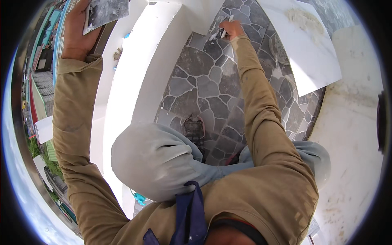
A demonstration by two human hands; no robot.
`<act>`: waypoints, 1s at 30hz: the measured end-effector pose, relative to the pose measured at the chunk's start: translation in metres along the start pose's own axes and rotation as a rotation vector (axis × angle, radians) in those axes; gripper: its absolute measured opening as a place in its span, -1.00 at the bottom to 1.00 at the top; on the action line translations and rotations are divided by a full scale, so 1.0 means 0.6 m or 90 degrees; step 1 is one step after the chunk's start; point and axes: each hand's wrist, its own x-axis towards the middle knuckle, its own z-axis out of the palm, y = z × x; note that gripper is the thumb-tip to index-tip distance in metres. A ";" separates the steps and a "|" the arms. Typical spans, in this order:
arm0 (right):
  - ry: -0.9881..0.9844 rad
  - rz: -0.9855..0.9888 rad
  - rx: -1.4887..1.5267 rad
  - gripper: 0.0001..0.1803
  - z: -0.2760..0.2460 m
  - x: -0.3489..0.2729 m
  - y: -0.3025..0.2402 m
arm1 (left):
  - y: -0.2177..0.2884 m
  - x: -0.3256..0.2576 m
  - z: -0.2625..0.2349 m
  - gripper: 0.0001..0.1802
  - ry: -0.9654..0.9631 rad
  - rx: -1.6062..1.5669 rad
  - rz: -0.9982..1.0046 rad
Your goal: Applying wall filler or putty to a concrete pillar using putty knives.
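Note:
At the upper left, my left hand point(74, 38) is raised beside the white wall and holds a flat, grey, smeared metal plate point(107, 14). The top of the picture cuts off part of the hand and the plate. My right hand point(232, 29) reaches far forward, low over the stone-patterned floor point(196, 61). Its fingers close around a scraper point(215, 29) smeared with white paste, close to the base of the low white wall point(204, 14). Its exact shape is hard to make out.
A curved white ledge point(136, 53) runs along my left, with rooftops point(43, 81) far below beyond it. A white board point(310, 49) lies to the right, near a pale stained wall point(351, 110). My bent knee point(151, 159) is against the ledge.

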 end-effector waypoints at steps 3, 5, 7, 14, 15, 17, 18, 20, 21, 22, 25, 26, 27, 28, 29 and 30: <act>-0.022 0.016 -0.002 -0.80 0.030 -0.013 0.020 | 0.025 0.019 -0.069 -0.62 -0.057 -0.025 -0.095; -0.022 0.023 -0.007 -0.80 0.034 -0.003 0.028 | 0.026 0.025 -0.094 -0.63 -0.056 -0.025 -0.118; -0.020 0.028 -0.012 -0.80 0.034 0.006 0.034 | 0.026 0.025 -0.086 -0.65 -0.096 -0.024 -0.109; -0.112 0.001 0.067 -0.72 0.057 0.004 0.014 | 0.019 0.010 -0.035 -0.70 -0.035 -0.074 -0.060; -0.112 -0.006 0.069 -0.71 0.051 0.008 0.008 | 0.018 0.017 -0.048 -0.70 -0.037 -0.079 -0.060; -0.121 -0.028 0.069 -0.72 0.072 -0.016 -0.021 | 0.024 0.017 -0.077 -0.69 -0.098 -0.035 -0.106; -0.119 -0.055 0.068 -0.73 0.075 -0.028 -0.043 | 0.024 0.018 -0.082 -0.69 -0.097 -0.037 -0.106; -0.136 -0.073 0.061 -0.75 0.079 -0.036 -0.073 | 0.024 0.020 -0.085 -0.71 -0.156 -0.009 -0.096; -0.150 -0.094 0.056 -0.76 0.074 -0.037 -0.088 | 0.017 0.014 -0.061 -0.71 -0.159 -0.013 -0.098; -0.146 -0.091 0.055 -0.76 0.071 -0.044 -0.104 | 0.007 -0.001 -0.023 -0.70 -0.073 -0.032 -0.053; -0.160 -0.106 0.125 -0.84 0.059 -0.038 -0.130 | 0.022 0.015 -0.058 -0.67 -0.039 -0.045 -0.059; -0.168 -0.101 0.127 -0.84 0.062 -0.051 -0.129 | 0.031 0.019 -0.087 -0.65 -0.078 -0.033 -0.115; -0.115 -0.127 0.074 -0.79 0.047 -0.070 -0.136 | 0.023 0.011 -0.067 -0.65 -0.078 -0.038 -0.116; -0.060 -0.153 0.021 -0.74 0.033 -0.083 -0.144 | 0.013 -0.005 -0.024 -0.64 -0.027 -0.033 -0.061; -0.056 -0.157 0.017 -0.74 0.018 -0.078 -0.139 | 0.009 -0.012 0.002 -0.63 0.023 -0.029 -0.004; -0.050 -0.120 -0.009 -0.74 0.007 -0.067 -0.122 | 0.011 -0.011 0.002 -0.63 0.023 -0.031 0.001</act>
